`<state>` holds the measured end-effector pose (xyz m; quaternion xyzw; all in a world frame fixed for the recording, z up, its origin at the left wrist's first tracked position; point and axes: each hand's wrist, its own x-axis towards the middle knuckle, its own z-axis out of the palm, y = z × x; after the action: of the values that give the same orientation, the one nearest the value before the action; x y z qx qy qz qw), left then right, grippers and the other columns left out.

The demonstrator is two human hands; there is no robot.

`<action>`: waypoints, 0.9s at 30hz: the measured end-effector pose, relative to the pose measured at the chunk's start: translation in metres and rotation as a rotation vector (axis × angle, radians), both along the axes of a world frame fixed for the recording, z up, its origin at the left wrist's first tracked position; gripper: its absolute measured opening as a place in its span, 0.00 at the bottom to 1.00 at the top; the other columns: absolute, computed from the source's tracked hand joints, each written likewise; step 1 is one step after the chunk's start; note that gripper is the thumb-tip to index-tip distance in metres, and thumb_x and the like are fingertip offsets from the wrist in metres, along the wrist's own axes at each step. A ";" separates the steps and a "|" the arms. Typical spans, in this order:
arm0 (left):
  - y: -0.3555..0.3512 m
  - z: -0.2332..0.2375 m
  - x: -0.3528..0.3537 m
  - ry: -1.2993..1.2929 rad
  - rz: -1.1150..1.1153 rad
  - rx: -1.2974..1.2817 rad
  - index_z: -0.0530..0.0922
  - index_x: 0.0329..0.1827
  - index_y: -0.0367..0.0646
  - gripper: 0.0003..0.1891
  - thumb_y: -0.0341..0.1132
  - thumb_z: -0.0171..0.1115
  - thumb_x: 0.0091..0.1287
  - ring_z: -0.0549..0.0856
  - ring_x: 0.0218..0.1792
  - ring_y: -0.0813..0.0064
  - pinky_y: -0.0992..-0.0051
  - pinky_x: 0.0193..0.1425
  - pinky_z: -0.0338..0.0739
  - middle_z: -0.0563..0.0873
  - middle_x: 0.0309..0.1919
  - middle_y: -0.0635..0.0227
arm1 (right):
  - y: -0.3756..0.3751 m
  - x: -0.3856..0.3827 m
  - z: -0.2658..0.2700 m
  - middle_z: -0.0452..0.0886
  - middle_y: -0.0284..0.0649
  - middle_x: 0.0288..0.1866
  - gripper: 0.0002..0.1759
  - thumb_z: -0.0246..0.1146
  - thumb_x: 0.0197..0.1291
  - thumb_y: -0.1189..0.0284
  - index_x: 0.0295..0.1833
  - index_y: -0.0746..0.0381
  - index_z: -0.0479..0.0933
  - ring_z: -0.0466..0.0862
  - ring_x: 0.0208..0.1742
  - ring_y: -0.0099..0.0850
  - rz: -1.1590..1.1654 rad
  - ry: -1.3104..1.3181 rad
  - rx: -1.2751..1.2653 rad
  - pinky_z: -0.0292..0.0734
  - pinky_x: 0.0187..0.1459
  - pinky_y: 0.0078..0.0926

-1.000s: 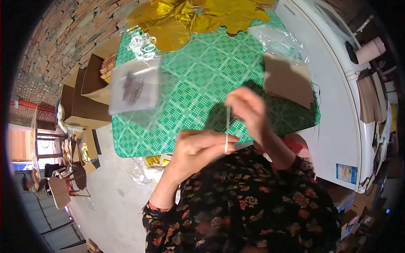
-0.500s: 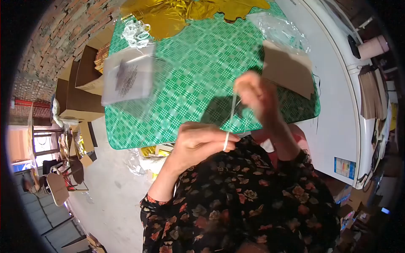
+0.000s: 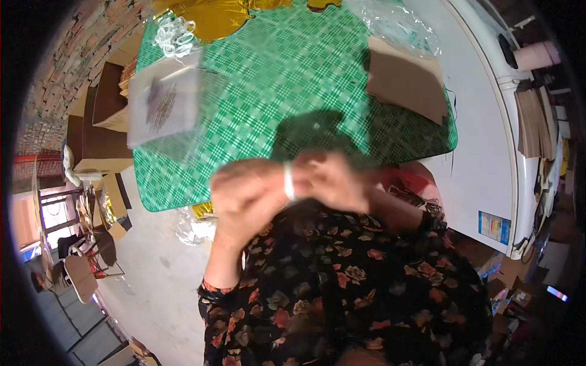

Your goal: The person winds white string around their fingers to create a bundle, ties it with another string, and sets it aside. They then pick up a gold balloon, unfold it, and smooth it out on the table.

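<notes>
Over the near edge of the green checked table [image 3: 244, 122], my two hands meet in the head view. My left hand [image 3: 247, 192] is closed on a white band [image 3: 289, 180], which wraps round its fingertips. My right hand [image 3: 329, 183] touches the band from the other side, its fingers bent and blurred by motion. Beyond my left hand lies a stack of clear plastic bags [image 3: 165, 104] with dark print. A bundle of white string loops [image 3: 174, 38] is behind the bags.
Gold foil [image 3: 213, 18] lies at the table's far edge. Brown cardboard [image 3: 406, 79] and clear plastic wrap [image 3: 397, 27] are at the right. Open cardboard boxes [image 3: 110, 137] stand left of the table, a white appliance [image 3: 482, 152] right of it.
My right hand has come down and left to meet my left hand. The strand stretched between them no longer shows. My left hand has moved slightly left and up, and the view has shifted.
</notes>
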<state>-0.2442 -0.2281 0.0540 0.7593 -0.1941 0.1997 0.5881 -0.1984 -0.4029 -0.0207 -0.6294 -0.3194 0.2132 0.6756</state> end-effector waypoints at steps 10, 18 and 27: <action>0.001 -0.015 0.002 0.137 0.058 0.076 0.89 0.39 0.42 0.05 0.29 0.69 0.62 0.90 0.30 0.76 0.78 0.34 0.82 0.92 0.34 0.68 | -0.007 0.003 0.028 0.83 0.37 0.34 0.04 0.63 0.66 0.76 0.40 0.67 0.77 0.83 0.34 0.27 0.171 -0.041 -0.173 0.78 0.36 0.26; -0.002 -0.022 -0.004 0.254 -0.056 0.073 0.88 0.39 0.40 0.05 0.30 0.69 0.63 0.90 0.33 0.73 0.77 0.37 0.82 0.91 0.34 0.66 | -0.010 0.020 0.043 0.83 0.35 0.30 0.04 0.64 0.66 0.73 0.38 0.63 0.80 0.80 0.30 0.21 -0.075 -0.085 -0.171 0.75 0.33 0.23; -0.001 -0.028 -0.004 0.390 -0.054 0.029 0.88 0.40 0.39 0.05 0.28 0.69 0.64 0.90 0.33 0.74 0.78 0.37 0.83 0.91 0.34 0.65 | -0.018 0.026 0.041 0.81 0.31 0.26 0.06 0.59 0.66 0.77 0.38 0.63 0.80 0.79 0.28 0.18 -0.065 0.038 -0.159 0.76 0.31 0.24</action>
<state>-0.2478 -0.2291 0.0263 0.7865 -0.0998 0.0300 0.6087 -0.1721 -0.4206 0.0205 -0.6870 -0.2682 0.2277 0.6358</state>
